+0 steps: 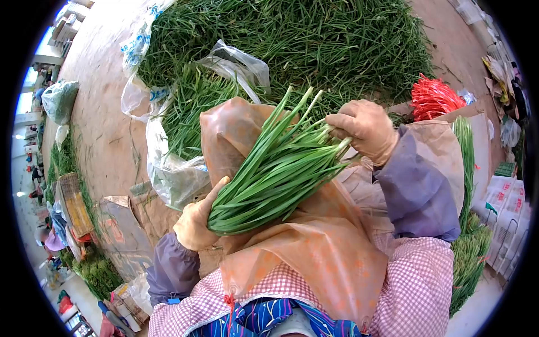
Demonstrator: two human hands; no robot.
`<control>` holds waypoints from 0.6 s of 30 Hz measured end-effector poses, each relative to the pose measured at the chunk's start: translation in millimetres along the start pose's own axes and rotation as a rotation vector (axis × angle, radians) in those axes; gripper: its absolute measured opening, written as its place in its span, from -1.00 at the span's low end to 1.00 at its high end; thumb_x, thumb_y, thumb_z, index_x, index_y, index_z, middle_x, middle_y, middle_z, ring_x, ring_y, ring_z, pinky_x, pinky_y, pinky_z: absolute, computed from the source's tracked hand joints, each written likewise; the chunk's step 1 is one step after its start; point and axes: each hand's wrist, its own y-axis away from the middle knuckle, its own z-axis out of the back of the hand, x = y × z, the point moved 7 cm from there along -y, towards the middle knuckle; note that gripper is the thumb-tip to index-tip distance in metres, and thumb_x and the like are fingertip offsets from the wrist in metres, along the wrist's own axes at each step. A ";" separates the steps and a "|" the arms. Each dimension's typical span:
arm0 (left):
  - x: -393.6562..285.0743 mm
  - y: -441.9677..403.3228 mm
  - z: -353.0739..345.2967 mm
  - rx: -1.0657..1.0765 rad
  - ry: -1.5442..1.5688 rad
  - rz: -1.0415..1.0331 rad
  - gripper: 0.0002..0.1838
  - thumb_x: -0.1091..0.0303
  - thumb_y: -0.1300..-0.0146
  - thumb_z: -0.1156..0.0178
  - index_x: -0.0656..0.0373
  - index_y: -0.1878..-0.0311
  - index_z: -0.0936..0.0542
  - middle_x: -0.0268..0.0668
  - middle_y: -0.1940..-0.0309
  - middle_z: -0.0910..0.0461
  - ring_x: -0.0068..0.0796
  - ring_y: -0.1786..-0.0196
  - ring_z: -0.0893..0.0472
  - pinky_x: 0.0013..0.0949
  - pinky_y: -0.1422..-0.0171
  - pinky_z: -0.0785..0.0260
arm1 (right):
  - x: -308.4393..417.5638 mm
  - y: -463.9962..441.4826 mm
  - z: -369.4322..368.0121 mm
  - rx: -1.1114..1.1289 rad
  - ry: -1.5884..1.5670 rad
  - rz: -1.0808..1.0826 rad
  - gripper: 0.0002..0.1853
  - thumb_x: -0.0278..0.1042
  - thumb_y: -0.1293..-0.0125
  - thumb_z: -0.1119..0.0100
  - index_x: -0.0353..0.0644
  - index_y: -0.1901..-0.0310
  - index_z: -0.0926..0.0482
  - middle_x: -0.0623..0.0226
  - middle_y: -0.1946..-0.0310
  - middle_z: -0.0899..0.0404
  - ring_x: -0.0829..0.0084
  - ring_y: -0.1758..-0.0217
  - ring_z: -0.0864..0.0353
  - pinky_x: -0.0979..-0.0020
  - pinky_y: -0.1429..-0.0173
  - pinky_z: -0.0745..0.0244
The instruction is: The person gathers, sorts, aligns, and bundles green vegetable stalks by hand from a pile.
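A loose bunch of garlic chives lies across my lap, over a translucent orange plastic apron. My left hand, in a tan glove, is closed round the leafy end, its thumb laid along the leaves. At the pale stem ends, my right hand, gloved the same way, has its fingers curled and pinched on some stems. A few stalks stick up apart from the others. My right palm and part of the left fingers are hidden.
A big heap of loose chives lies ahead, with a clear plastic bag on it. Red plastic ties sit at right, near tied chive bundles and white crates. Flattened cardboard lies at left.
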 end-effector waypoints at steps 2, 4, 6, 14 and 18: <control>-1.4 2.3 0.8 -0.007 -0.037 -0.018 -0.08 0.51 0.00 -0.38 0.13 -0.47 -0.20 -0.09 0.02 -0.66 -0.09 0.02 -0.69 -0.26 -0.03 -0.55 | 7.8 -5.4 16.5 -0.051 -0.036 0.042 -0.68 -0.43 -0.01 -0.42 -0.10 0.13 -0.64 0.29 0.36 -0.61 0.24 0.32 -0.63 0.30 0.26 -0.50; -4.5 2.7 0.1 -0.008 -0.090 -0.052 -0.08 0.51 0.02 -0.38 0.15 -0.46 -0.21 -0.09 0.03 -0.67 -0.10 0.02 -0.69 -0.25 -0.02 -0.55 | 9.8 -5.6 31.4 -0.109 -0.169 0.062 -0.68 -0.42 0.01 -0.44 -0.12 0.16 -0.64 0.27 0.36 -0.61 0.23 0.32 -0.62 0.29 0.25 -0.50; -4.9 3.8 -1.8 -0.029 -0.128 -0.085 -0.10 0.51 0.03 -0.37 0.18 -0.45 -0.23 -0.09 0.04 -0.66 -0.09 0.02 -0.69 -0.24 -0.01 -0.55 | 5.3 -4.2 32.4 -0.106 -0.412 -0.055 -0.73 -0.47 -0.02 -0.45 -0.16 0.20 -0.63 0.28 0.37 -0.61 0.28 0.32 -0.62 0.35 0.25 -0.50; -4.3 4.8 -3.4 -0.047 -0.140 -0.116 -0.11 0.51 0.04 -0.37 0.21 -0.44 -0.24 -0.10 0.00 -0.65 -0.10 0.02 -0.69 -0.25 -0.01 -0.55 | -26.3 17.3 -22.9 -0.187 -1.215 -0.759 -0.88 -0.54 -0.22 -0.30 -0.31 0.20 -0.66 0.35 0.37 -0.68 0.58 0.30 -0.64 0.55 0.19 -0.55; -4.1 6.1 -3.3 -0.064 -0.125 -0.110 -0.10 0.53 0.03 -0.37 0.20 -0.44 -0.23 -0.09 -0.02 -0.65 -0.10 0.00 -0.68 -0.26 -0.03 -0.54 | -13.0 12.8 -22.7 -0.169 -1.328 -0.796 -0.83 -0.49 -0.22 -0.33 -0.32 0.15 -0.67 0.35 0.37 -0.69 0.58 0.29 -0.65 0.53 0.14 -0.58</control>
